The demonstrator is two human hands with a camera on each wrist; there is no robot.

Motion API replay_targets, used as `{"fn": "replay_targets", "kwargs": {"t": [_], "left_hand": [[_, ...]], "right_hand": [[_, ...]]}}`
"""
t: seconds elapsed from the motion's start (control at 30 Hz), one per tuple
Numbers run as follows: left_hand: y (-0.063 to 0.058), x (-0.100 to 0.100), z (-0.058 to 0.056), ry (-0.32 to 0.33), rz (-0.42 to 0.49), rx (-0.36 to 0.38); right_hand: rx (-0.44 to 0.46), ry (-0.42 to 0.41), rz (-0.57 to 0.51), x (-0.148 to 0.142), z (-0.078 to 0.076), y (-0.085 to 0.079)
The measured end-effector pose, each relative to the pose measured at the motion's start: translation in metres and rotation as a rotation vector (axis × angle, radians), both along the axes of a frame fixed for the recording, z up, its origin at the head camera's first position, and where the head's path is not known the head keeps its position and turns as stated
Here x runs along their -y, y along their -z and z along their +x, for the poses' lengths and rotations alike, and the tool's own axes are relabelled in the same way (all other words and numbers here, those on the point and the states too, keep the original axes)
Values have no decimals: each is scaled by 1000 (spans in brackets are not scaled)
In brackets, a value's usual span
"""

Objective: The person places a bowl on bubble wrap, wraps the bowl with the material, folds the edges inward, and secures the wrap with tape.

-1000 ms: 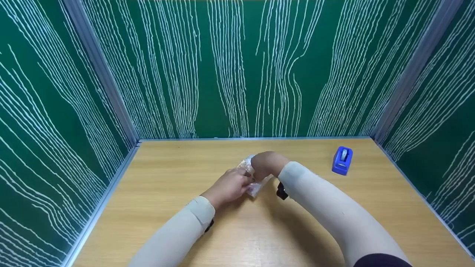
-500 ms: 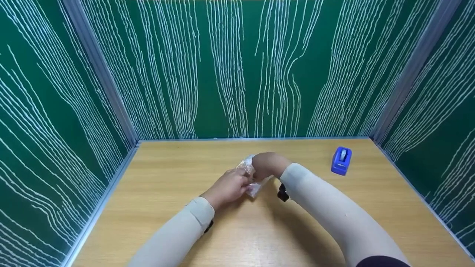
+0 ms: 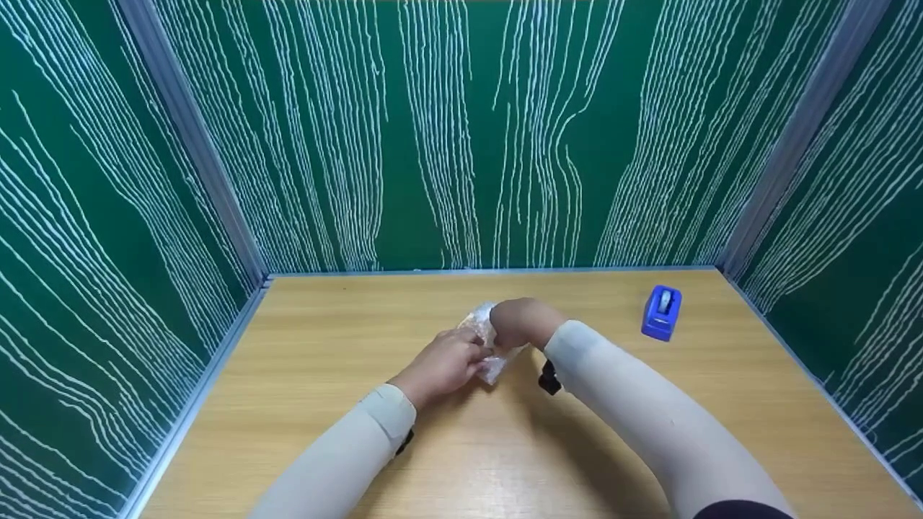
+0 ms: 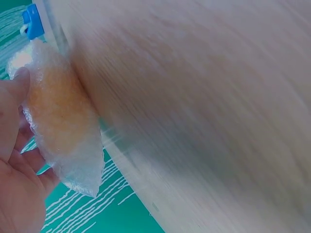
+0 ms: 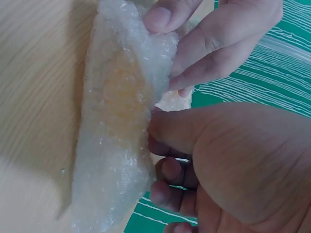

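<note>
A bundle of clear bubble wrap (image 3: 493, 370) lies near the middle of the table, largely covered by both hands in the head view. Something orange shows through the wrap (image 5: 116, 104) in the right wrist view; its kind is hidden. My left hand (image 3: 441, 364) holds the bundle from the left, thumb on the wrap and fingers behind it. From the right, my right hand (image 3: 525, 322) bends over it and pinches the edge of the wrap between thumb and forefinger, its other fingers curled. The bundle (image 4: 65, 111) appears long and tapered in the left wrist view.
A blue tape dispenser (image 3: 661, 313) stands at the back right of the wooden table (image 3: 332, 324). Green panels (image 3: 497, 144) with white wavy lines enclose the table at the back and both sides, joined by grey metal posts (image 3: 195, 122).
Both hands stay on the bubble wrap in nearly the same place. The head view shifts very slightly; the tape dispenser remains where it was on the table.
</note>
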State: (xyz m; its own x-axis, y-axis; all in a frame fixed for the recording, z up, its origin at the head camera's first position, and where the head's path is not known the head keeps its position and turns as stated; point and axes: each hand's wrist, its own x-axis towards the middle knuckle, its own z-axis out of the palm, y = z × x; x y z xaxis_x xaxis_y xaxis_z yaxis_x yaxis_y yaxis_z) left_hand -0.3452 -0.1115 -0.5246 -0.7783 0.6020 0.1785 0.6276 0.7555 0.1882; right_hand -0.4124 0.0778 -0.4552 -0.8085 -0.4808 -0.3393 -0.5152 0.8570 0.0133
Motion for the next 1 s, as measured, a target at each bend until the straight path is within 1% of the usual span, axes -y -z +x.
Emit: {"fn": "replay_targets", "kwargs": {"t": [0.23, 0.33, 0.47, 0.63, 0.77, 0.9, 1.0], "left_hand": [[-1, 0, 1, -14, 14, 34], [0, 0, 0, -13, 14, 39], [1, 1, -1, -4, 14, 30], [1, 4, -2, -10, 29, 47], [2, 6, -2, -13, 27, 56], [3, 8, -2, -26, 28, 70], [3, 10, -1, -46, 35, 94]], "right_hand": [[-23, 44, -47, -5, 1, 4], [-56, 20, -66, -8, 3, 5], [-132, -32, -68, -11, 5, 7], [-165, -42, -100, -11, 6, 10], [-145, -15, -140, -10, 5, 13], [-80, 38, -178, -11, 2, 12], [-30, 97, -221, -10, 2, 13]]}}
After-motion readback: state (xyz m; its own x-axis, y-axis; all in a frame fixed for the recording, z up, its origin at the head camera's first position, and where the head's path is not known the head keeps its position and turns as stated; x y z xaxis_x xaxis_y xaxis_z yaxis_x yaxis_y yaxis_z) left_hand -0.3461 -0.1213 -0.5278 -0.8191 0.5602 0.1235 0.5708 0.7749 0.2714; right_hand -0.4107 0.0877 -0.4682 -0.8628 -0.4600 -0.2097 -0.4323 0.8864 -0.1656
